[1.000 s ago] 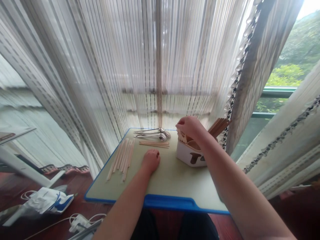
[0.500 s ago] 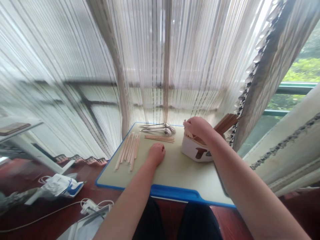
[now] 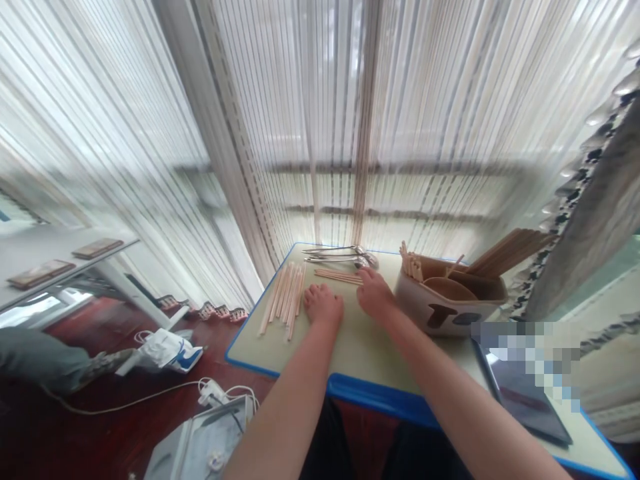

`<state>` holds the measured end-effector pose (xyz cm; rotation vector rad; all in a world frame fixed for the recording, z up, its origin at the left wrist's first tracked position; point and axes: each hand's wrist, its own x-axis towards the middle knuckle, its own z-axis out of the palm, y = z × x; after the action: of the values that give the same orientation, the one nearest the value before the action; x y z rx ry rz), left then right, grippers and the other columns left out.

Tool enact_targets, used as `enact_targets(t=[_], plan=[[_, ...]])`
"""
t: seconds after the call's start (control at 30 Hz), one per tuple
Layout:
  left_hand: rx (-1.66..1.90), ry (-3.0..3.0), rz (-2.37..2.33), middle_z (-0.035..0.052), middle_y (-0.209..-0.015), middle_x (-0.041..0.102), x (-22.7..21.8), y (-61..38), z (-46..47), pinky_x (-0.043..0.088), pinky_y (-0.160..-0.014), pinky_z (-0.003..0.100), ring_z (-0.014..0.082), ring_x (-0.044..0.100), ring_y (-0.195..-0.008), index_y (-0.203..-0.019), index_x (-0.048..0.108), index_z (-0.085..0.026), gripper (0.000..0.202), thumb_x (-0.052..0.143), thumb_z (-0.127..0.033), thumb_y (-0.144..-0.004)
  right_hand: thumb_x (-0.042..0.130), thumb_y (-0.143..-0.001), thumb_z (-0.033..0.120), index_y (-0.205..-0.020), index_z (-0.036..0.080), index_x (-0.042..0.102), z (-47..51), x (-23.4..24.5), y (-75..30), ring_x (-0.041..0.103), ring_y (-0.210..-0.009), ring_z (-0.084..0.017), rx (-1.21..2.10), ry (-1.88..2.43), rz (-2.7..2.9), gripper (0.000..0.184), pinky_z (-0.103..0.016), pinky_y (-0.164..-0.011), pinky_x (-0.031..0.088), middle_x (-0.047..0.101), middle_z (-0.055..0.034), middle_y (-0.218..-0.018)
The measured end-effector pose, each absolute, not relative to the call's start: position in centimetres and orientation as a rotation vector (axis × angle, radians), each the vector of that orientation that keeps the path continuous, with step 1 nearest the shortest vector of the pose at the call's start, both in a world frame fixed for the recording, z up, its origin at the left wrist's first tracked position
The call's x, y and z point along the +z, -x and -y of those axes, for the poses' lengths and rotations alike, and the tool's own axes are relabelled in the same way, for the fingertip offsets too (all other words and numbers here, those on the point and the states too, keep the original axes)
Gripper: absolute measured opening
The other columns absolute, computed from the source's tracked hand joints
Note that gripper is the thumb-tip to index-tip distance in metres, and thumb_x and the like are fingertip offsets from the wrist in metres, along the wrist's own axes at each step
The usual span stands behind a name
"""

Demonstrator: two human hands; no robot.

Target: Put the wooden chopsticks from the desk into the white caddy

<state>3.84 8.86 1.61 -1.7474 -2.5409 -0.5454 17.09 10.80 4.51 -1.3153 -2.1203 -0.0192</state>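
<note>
My left hand rests on the tabletop, fingers a little bent and apart, beside a bundle of wrapped chopsticks. Across from it, my right hand has its fingers closed at the right ends of several bare wooden chopsticks lying sideways; the fingertips are partly hidden. Metal spoons lie just behind these. To the right stands a white box with brown lettering; it holds short light sticks, a wooden bowl-shaped piece and a thick bunch of brown chopsticks.
The small table has a blue rim. A dark tablet-like slab lies at its right side. On the floor to the left are a white-and-blue packet, a power strip with cables and a grey case. Curtains hang behind.
My right hand has come out of the box and moved left and down to the bare chopsticks. My left hand's fingers have spread from a curl. The view has turned right.
</note>
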Motion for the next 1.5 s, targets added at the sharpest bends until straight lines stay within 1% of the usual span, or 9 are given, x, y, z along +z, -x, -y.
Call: enact_targets(t=[0.13,0.37,0.47,0.57,0.83,0.97,1.1,1.3,1.5], plan=[[-0.419,1.781,2.589,0.021,-0.125,0.046,1.7,-4.1,-8.9,0.032,-0.094,0.045,0.0332,0.041,-0.117,-0.114,0.051,-0.01,0.043,0.038,-0.037,-0.083,0.042,-0.081,0.013,-0.114,0.014,0.057,-12.3,0.8,-17.0,0.049,-0.107,-0.023,-0.022,1.563,2.16,0.036,-0.032,-0.095,0.034,0.059,-0.0118,-0.116],[-0.314,1.804,2.571,0.0206,-0.145,0.028,0.4,-4.3,-9.9,0.016,-0.106,0.054,0.0379,0.02,-0.134,-0.134,0.036,-0.008,0.062,0.033,-0.044,-0.084,0.041,-0.088,0.022,-0.1,0.015,0.062,-11.8,0.0,-17.8,0.052,-0.099,-0.024,-0.039,1.624,2.226,0.026,-0.031,-0.087,0.036,0.063,-0.012,-0.101],[-0.297,1.807,2.574,0.0197,-0.147,0.024,-0.2,-4.3,-10.2,0.012,-0.107,0.055,0.0374,0.016,-0.136,-0.137,0.032,-0.008,0.065,0.03,-0.046,-0.085,0.04,-0.089,0.025,-0.089,0.014,0.063,-12.0,-0.2,-17.7,0.054,-0.092,-0.024,-0.015,1.691,2.233,0.025,-0.032,-0.082,0.037,0.063,-0.0134,-0.094],[-0.31,1.809,2.565,0.0194,-0.147,0.023,-0.5,-4.2,-10.3,0.011,-0.108,0.055,0.0365,0.015,-0.136,-0.138,0.031,-0.008,0.066,0.029,-0.047,-0.085,0.038,-0.089,0.024,-0.089,0.012,0.061,-12.1,0.0,-17.7,0.056,-0.09,-0.024,0.057,1.756,2.156,0.026,-0.031,-0.078,0.037,0.063,-0.0146,-0.094],[-0.322,1.81,2.548,0.0194,-0.147,0.023,-0.9,-4.1,-10.4,0.008,-0.109,0.054,0.0378,0.015,-0.136,-0.139,0.032,-0.008,0.068,0.029,-0.048,-0.084,0.035,-0.088,0.032,-0.101,0.017,0.055,-11.3,1.6,-17.9,0.055,-0.07,-0.017,0.555,1.423,1.78,0.028,-0.028,-0.063,0.039,0.061,-0.0052,-0.081],[-0.297,1.876,2.544,0.0153,-0.149,0.021,-0.6,-4.0,-10.5,0.009,-0.107,0.057,0.0387,0.013,-0.136,-0.14,0.031,-0.013,0.065,0.028,-0.048,-0.085,0.047,-0.079,0.038,-0.101,0.018,0.056,-10.3,3.0,-17.4,0.049,-0.055,-0.011,1.111,1.065,1.48,0.031,-0.023,-0.05,0.039,0.053,0.0017,-0.07],[-0.28,1.929,2.53,0.0144,-0.149,0.022,-0.1,-4.1,-10.5,0.009,-0.106,0.059,0.0359,0.012,-0.137,-0.14,0.032,-0.014,0.062,0.028,-0.044,-0.086,0.063,-0.071,0.036,-0.089,0.017,0.063,-8.6,5.9,-17.3,0.055,-0.062,-0.012,1.371,0.765,1.325,0.027,-0.025,-0.055,0.044,0.058,-0.0006,-0.071],[-0.288,2.001,2.446,0.0129,-0.149,0.024,-0.1,-4.3,-10.5,0.01,-0.103,0.064,0.0358,0.016,-0.136,-0.138,0.035,-0.016,0.058,0.026,-0.04,-0.086,0.063,-0.077,0.036,-0.088,0.019,0.066,-5.5,12.0,-19.8,0.057,-0.064,-0.011,1.062,0.587,1.378,0.021,-0.027,-0.058,0.047,0.062,-0.0004,-0.069],[-0.287,1.99,2.42,0.0143,-0.148,0.026,-0.1,-4.2,-10.2,0.015,-0.102,0.063,0.0353,0.02,-0.135,-0.136,0.038,-0.017,0.056,0.026,-0.04,-0.087,0.055,-0.083,0.042,-0.084,0.021,0.064,-1.8,19.2,-25.2,0.056,-0.059,-0.01,0.415,0.656,1.277,0.022,-0.025,-0.053,0.048,0.063,-0.0015,-0.079]])
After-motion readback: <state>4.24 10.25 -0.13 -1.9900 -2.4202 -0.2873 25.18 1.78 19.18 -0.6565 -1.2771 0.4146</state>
